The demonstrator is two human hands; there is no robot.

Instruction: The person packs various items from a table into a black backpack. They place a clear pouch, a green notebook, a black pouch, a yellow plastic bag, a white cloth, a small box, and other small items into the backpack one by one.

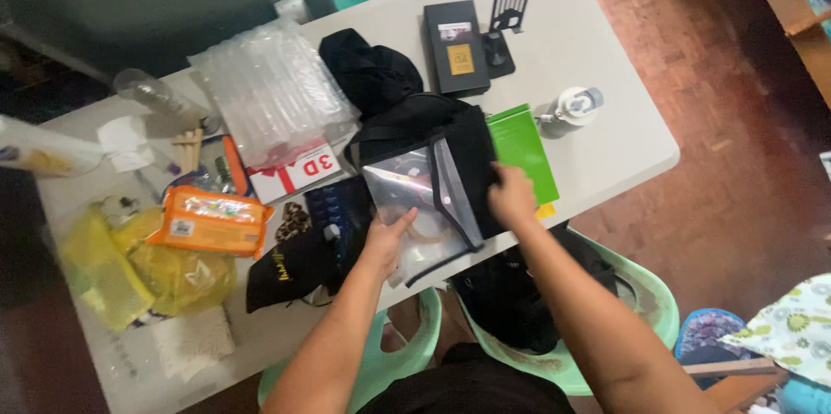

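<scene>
A clear zip pouch with black trim point(420, 193) lies on the white table point(606, 120) near its front edge, on top of black fabric point(450, 133). My left hand point(387, 239) grips the pouch's lower left side, thumb on top. My right hand point(512, 196) holds the pouch's right black edge, next to a green booklet point(519, 150). Something round and tan shows through the clear plastic.
A black box point(455, 46) and black stand point(509, 7) lie at the back, a white bottle point(567, 111) to the right. Bubble wrap point(273, 89), an orange packet point(208, 219), yellow bags point(138, 271) and a black cap point(290, 263) crowd the left. Green chairs point(645, 293) stand below.
</scene>
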